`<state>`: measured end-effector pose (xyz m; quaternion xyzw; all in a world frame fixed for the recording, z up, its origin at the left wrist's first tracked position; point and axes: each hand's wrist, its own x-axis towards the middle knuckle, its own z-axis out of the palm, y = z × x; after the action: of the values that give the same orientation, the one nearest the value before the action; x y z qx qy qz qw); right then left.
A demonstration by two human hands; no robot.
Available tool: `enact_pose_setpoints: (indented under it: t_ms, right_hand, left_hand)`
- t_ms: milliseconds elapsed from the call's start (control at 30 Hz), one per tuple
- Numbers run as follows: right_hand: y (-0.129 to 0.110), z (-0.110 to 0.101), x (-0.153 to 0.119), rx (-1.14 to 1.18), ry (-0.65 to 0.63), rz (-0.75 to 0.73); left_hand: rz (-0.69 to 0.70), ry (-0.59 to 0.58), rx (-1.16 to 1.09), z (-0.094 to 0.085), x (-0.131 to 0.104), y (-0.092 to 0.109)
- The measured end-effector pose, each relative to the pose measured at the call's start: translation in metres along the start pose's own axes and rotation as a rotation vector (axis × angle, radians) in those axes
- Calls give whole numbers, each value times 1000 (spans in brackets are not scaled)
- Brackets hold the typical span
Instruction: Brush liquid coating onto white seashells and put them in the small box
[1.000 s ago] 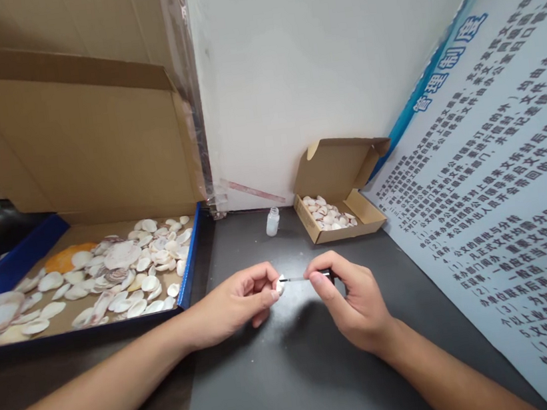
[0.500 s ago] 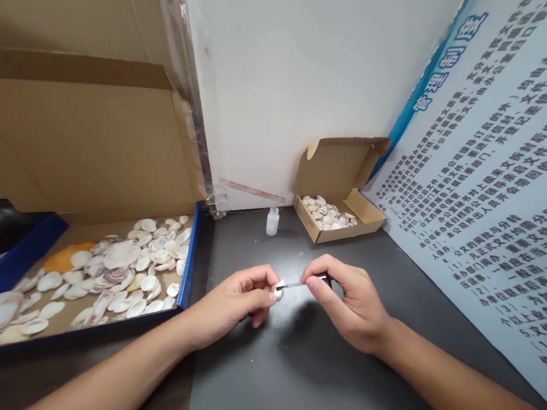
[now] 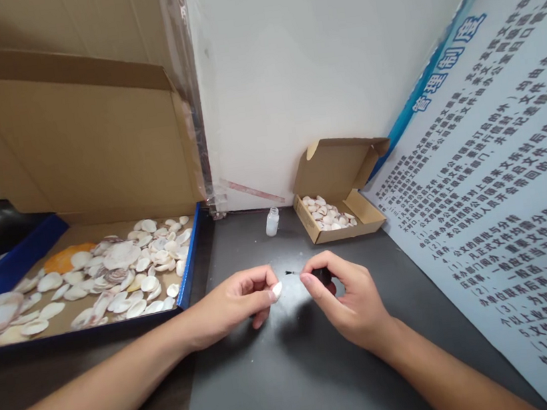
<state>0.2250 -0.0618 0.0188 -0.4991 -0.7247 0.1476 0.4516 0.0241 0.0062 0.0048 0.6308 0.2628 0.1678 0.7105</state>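
The left hand (image 3: pixel 238 300) pinches a small pale seashell (image 3: pixel 276 290) between thumb and fingertips, just above the dark grey tabletop (image 3: pixel 296 377). The right hand (image 3: pixel 349 299) is closed around the black cap of a thin applicator brush (image 3: pixel 307 273), fingers curled tight on it. The brush's long axis runs nearly level, left to right, its dark tip pointing left at the shell and standing just apart from it, slightly higher.

As I see it, the shell is held by so little of its edge that a firm push from the brush could flick it out of the fingers; a loaded tip could also drip on the table or smear the thumb.

Behind the hands a small clear open bottle (image 3: pixel 271 221) stands near a little brown cardboard box of shells (image 3: pixel 338 213). To the left lies a large blue-edged cardboard tray of white shells (image 3: pixel 111 273); a printed notice board (image 3: pixel 505 201) leans on the right.
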Motion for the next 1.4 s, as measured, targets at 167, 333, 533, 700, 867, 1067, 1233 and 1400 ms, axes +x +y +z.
enact_pose_setpoints:
  t_ms: [167,333,533,700,867,1067,1233,1400]
  right_hand:
    - [-1,-2,-1,42,-25,-50]
    - [0,0,-2,38,-66,-38]
    - [-1,-1,-1,27,-10,-54]
    - [0,-1,-2,56,-88,-72]
    - [0,1,-1,-6,-46,-38]
    - [0,-2,-1,47,-69,-92]
    - [0,1,-2,20,-90,-80]
    - [-1,-1,-2,3,-39,-53]
  left_hand:
    - [2,-13,-5,-1,0,-1]
    - [24,-37,-27,-2,0,-3]
    - [16,-41,-17,-3,0,-3]
    - [19,-54,-12,-2,0,-2]
    - [11,-54,9,-1,-1,-1]
    - [7,-56,27,-2,-1,-1]
    - [8,-64,30,-2,-1,-1]
    - [5,-55,59,-1,-1,0]
